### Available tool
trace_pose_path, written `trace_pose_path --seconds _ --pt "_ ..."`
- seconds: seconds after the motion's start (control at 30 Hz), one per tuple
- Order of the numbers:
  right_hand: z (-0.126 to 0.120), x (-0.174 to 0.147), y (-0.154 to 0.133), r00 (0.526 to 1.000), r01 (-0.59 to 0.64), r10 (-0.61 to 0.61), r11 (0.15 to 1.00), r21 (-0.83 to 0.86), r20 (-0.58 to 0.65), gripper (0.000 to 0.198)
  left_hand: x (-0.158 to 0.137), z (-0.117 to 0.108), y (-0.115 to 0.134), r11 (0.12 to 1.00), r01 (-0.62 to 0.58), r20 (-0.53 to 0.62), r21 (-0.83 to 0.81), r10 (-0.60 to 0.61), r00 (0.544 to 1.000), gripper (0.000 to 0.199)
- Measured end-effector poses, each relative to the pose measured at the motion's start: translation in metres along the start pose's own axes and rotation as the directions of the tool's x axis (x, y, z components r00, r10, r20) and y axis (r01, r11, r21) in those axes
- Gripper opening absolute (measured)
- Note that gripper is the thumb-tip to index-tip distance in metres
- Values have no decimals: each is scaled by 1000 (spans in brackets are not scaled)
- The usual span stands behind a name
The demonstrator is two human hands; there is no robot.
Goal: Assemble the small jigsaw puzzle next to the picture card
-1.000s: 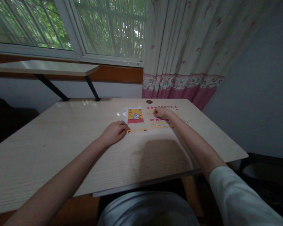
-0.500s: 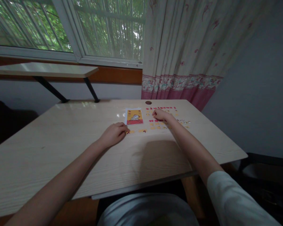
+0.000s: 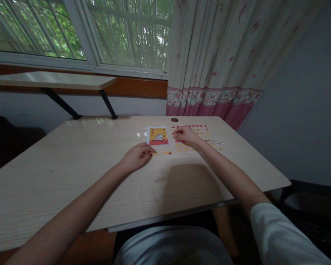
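The fingers [image 3: 152, 150] of the left hand [image 3: 138, 155] are bent, their tips down at a yellow piece near the card's lower edge; whether they pinch it or merely touch it is too small to make out. The right hand [image 3: 187, 135] hangs over the rows, thumb and forefinger curved toward each other; anything between them is too small to see.

The pieces lie right of the card [image 3: 158, 137] and just below it: red pieces [image 3: 201, 126] in a far row, yellow pieces [image 3: 167, 152] nearer, pale pieces [image 3: 217, 142] at the right. They look thin, light and fairly stiff, so likely easy to nudge askew and hard to lift flat; best taken by opposite edges, or slid to position. The card, probably smooth, may skid if bumped.

The tabletop [image 3: 71, 156] is pale wood grain, with a round hole [image 3: 174, 120] at the back and a raised shelf [image 3: 52, 80] at the left. Beyond are a barred window [image 3: 132, 35], a flowered curtain [image 3: 209, 44] and a dim wall [image 3: 300, 103].
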State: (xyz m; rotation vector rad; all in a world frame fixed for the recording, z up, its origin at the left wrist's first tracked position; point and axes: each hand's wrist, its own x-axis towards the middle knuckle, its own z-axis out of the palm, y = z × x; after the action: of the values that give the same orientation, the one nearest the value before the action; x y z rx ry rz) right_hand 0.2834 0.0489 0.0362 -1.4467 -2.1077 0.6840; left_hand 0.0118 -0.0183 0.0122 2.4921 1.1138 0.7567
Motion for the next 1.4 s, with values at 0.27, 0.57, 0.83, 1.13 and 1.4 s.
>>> trace_pose_path --seconds 0.27,0.57,0.83,1.13,1.4 --pt "50 -45 -21 996 -21 -48 723 691 80 26 4 19 31 957 129 -76 -260 -154 985 22" --pt "63 -53 -33 995 72 -95 747 661 -1 30 5 27 29 884 180 -128 -433 -258 958 25" --pt "51 -60 -26 814 543 -519 840 22 -260 17 10 29 23 722 245 -94 -647 -394 914 20" --pt "44 -63 -24 681 580 -672 738 -345 -290 18 7 23 22 776 246 -57 -581 -340 939 29" --pt "35 -68 -21 743 462 -548 835 -300 -383 17 1 -4 -8 974 181 -136 -135 -199 970 24"
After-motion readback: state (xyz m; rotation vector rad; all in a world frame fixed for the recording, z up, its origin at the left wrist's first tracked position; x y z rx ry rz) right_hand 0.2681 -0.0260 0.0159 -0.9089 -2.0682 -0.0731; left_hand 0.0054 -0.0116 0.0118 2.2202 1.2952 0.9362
